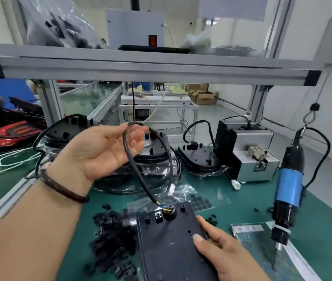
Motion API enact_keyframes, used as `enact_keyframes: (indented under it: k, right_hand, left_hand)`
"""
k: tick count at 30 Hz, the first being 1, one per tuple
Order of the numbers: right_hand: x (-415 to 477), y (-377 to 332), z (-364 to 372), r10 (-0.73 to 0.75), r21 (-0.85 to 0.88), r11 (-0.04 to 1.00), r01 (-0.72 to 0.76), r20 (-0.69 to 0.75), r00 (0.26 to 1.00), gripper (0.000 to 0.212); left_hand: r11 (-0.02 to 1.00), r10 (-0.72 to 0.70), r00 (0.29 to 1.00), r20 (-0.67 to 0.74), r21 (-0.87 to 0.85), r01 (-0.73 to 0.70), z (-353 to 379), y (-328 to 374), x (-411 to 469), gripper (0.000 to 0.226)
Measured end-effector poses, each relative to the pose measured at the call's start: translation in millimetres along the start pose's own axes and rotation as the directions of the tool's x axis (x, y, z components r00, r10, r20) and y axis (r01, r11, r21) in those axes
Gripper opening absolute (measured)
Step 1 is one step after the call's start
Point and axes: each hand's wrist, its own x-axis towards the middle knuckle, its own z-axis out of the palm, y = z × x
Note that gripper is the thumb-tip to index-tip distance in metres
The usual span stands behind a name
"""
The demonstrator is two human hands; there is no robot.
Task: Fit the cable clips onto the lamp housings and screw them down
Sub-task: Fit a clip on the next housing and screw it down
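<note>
Looks like the cable-routing stage; your left hand hooks the cable loosely, right hand lies flat-fingered on the lamp housing; next, grab a cable clip, seat it.

No text, brand, number or sign is legible. The printed sheet on the worktop, below the electric screwdriver, has a pale header strip with small marks too blurred to read. Any marking on the red switch of the grey box is too small to tell.
</note>
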Motion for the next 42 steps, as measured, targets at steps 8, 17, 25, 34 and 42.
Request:
enact_keyframes:
  k: [8, 17, 25, 34, 42]
  right_hand:
    - [-20, -1, -11, -0.16, -0.554, 0.82, 0.146, 0.024, 0.987, 0.049]
    - [33, -102, -12, -0.315, -0.142, 0.932, 0.335, 0.143, 0.938, 0.018]
    - [78, -146, 12, -0.427, 0.707, 0.692, 0.145, 0.24, 0.872, 0.019]
    - [88, -167, 5, -0.465, 0.838, 0.502, 0.213, 0.054, 0.884, 0.027]
    - [93, -158, 18, -0.433, 0.786, 0.586, 0.199, 0.097, 0.896, 0.022]
  left_hand:
    - [0.991, -0.065, 0.998, -0.026, 0.114, 0.067, 39, -10, 3, 0.022]
    - [0.892, -0.004, 0.977, 0.214, 0.442, -0.093, 68, -20, -3, 0.024]
    - [0.603, 0.156, 0.982, 0.106, 0.777, -0.18, 48, -18, 6, 0.028]
    - [0.615, 0.341, 0.927, 0.157, 0.709, -0.346, 43, -23, 10, 0.03]
    - [-0.115, 0.572, 0.797, 0.195, 0.981, -0.158, 61, -22, 27, 0.044]
